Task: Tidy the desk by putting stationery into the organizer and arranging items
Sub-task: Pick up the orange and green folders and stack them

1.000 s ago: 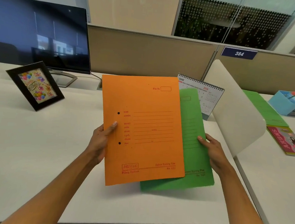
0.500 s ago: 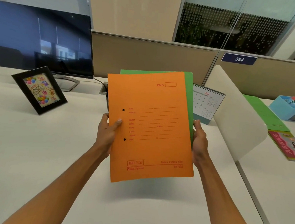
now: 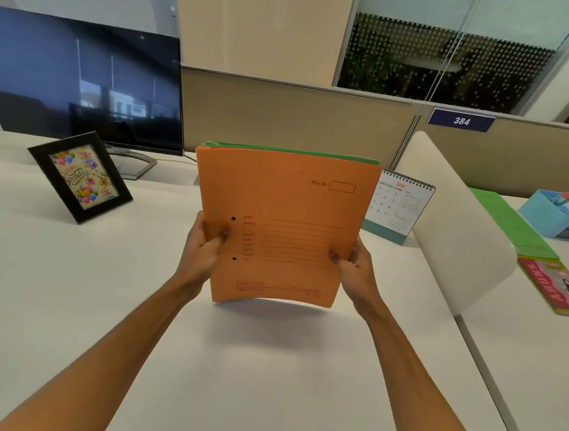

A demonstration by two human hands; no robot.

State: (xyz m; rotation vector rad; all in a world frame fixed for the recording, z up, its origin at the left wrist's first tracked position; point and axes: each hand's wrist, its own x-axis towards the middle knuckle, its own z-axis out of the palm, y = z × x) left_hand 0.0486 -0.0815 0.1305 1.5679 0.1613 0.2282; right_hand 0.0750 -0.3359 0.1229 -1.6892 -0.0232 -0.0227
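While my left hand (image 3: 200, 252) and right hand (image 3: 354, 268) pinched the orange file (image 3: 282, 229) with the green file (image 3: 292, 152) behind, just before the calendar (image 3: 399, 204), squaring seemed underway; next, probably laying them flat.

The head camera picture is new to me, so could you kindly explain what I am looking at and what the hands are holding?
There is no machine here: a person wears one wide-angle camera on the head, looking forward and down, so both bare arms reach in from below. The left hand and the right hand grip the side edges of an orange card file folder, held upright above the white desk. A green folder sits behind it, only its top edge showing. On the desk stand a black picture frame, a dark monitor and a spiral desk calendar. Beyond the white divider, a blue plastic organizer holds pens.
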